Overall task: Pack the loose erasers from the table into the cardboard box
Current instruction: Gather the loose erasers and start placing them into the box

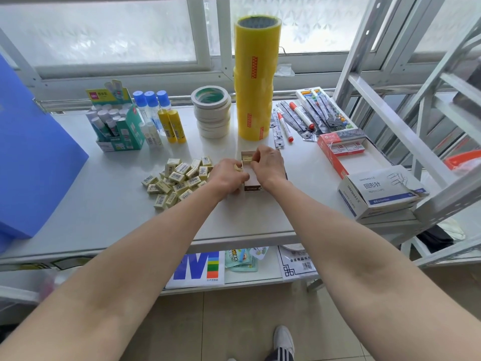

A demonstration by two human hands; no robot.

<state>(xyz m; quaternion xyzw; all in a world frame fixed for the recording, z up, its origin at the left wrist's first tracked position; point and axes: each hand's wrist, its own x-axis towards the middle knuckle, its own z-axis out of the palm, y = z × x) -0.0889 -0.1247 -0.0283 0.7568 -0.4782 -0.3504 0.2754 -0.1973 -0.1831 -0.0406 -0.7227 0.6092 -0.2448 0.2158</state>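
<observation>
A pile of several small cream erasers [179, 178] with barcode labels lies on the white table [109, 204], left of centre. Just right of it stands a small open cardboard box [252, 188] with a brown front. My left hand [227, 177] curls round the box's left side, with an eraser [238, 166] showing at its fingertips. Over the far end of the box, my right hand [268, 165] pinches an eraser [247, 158] inside the opening. Both hands hide most of the box's inside.
Behind the box rise a tall stack of yellow tape rolls [256, 76] and white masking tape rolls [212, 112]. Glue sticks and a green display box [117, 126] stand far left, a blue folder [33, 157] at the left edge. Pens, a red box [343, 149] and a paperclip box [380, 196] lie right.
</observation>
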